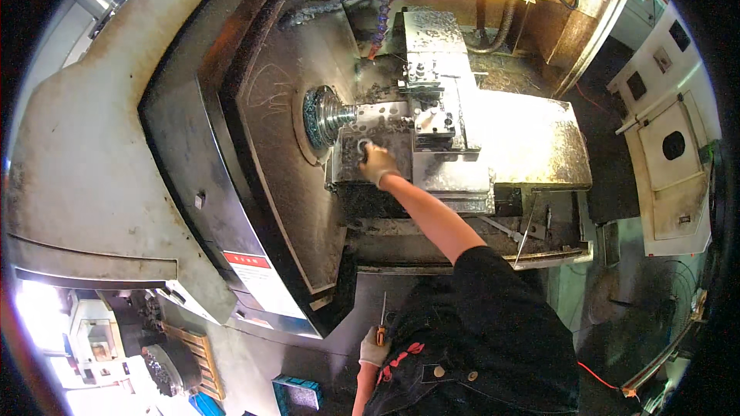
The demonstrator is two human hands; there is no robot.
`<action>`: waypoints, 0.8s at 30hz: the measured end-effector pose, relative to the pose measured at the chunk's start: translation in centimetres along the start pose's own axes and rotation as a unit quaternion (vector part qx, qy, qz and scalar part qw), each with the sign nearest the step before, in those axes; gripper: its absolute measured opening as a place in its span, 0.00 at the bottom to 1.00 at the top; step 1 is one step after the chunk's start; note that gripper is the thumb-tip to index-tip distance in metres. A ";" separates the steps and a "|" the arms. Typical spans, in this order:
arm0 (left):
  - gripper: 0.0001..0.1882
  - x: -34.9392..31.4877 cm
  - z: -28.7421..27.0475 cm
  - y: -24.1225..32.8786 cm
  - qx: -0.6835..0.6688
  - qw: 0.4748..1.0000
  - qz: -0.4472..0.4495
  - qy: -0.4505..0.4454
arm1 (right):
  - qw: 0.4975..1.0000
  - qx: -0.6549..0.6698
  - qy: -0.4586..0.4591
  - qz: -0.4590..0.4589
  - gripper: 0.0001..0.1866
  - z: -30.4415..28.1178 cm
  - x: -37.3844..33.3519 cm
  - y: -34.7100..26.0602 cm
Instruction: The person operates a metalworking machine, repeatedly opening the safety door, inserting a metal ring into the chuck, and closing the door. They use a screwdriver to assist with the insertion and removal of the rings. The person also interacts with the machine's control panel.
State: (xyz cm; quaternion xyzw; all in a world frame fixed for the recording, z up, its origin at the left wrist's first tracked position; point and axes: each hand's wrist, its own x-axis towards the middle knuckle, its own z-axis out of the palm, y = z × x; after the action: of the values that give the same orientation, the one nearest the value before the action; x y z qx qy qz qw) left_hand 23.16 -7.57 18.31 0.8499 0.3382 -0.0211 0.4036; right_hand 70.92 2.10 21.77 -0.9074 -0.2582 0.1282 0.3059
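Note:
My right hand (378, 164), in a pale work glove, reaches into the lathe and closes round a small dark ring-shaped piece (362, 149). It is over a dark flat plate (351, 166), just below and right of the chuck (322, 117). A shiny round metal part sits at the chuck's front. To the right of that hand stand the tool posts (433, 125) on the slide. Low in the picture, beside my body, my left hand (375, 350) grips a screwdriver with an orange and black handle (381, 335). Its thin shaft points up.
A segmented coolant hose (381, 23) hangs above the chuck. The sliding door (231, 185) edges the opening on the left. Metal chips lie on the slide cover (536, 139). Hand tools (505, 229) rest on the lower ledge. A blue-edged box (299, 395) stands on the floor.

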 end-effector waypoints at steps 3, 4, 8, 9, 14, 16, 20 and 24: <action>0.15 1.9 -1.1 2.7 -0.008 1.000 0.009 0.000 | 0.978 0.204 0.022 0.030 0.22 0.1 -1.8 -1.3; 0.15 2.5 -1.1 2.7 0.005 1.000 0.006 0.004 | 0.961 0.270 0.055 0.016 0.23 -0.3 -1.8 -1.4; 0.15 6.3 -2.2 5.0 -0.005 1.000 -0.003 0.030 | 0.928 0.357 0.093 0.045 0.24 -4.8 -1.5 -2.9; 0.15 7.5 -2.6 5.2 -0.027 0.999 0.003 0.036 | 0.921 0.365 0.127 0.058 0.26 -5.5 -0.1 -3.0; 0.17 13.1 -5.5 11.6 -0.038 0.994 0.047 0.096 | 0.903 0.396 0.080 0.149 0.38 -6.3 7.5 -3.5; 0.18 16.6 -6.0 14.2 -0.007 0.990 0.095 0.103 | 0.843 0.515 0.086 0.130 0.41 -5.5 12.4 -0.2; 0.19 20.0 -8.5 16.7 0.146 0.986 -0.043 0.061 | 0.809 0.577 -0.037 0.104 0.35 -4.7 10.5 -2.7; 0.18 22.8 -10.7 22.8 0.162 0.985 -0.031 0.051 | 0.862 0.500 0.052 0.065 0.32 -4.1 11.8 -0.8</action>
State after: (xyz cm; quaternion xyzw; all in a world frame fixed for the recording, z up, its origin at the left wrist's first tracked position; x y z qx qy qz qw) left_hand 51.72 2.47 33.76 0.8931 0.3765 -0.0453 0.2418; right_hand 82.07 7.10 24.57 -0.6529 -0.0840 0.2121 0.7223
